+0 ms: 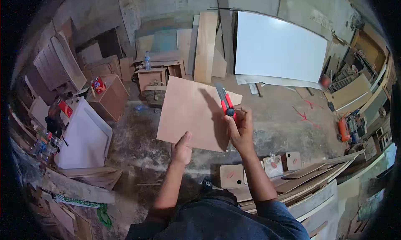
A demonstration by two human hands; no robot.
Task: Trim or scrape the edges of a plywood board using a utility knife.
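Note:
A thin, light-brown wooden sheet (188, 106) is held up in front of me, its right upper part cut at an angle. My left hand (182, 150) grips its lower edge, thumb on the face and the fingers hidden behind. In my right hand (242, 129) is a red utility knife (227, 104) with a black round knob. Its grey blade is extended and points up and slightly left, in front of the sheet. A dark shadow of the knife and hand falls across the sheet's face.
A large white board (280, 48) leans at the back wall, beside upright planks (206, 48). At left stand a brown box (109, 97) and a white panel (85, 135). Small pale square pieces (232, 176) and stacked boards (317, 173) lie at lower right.

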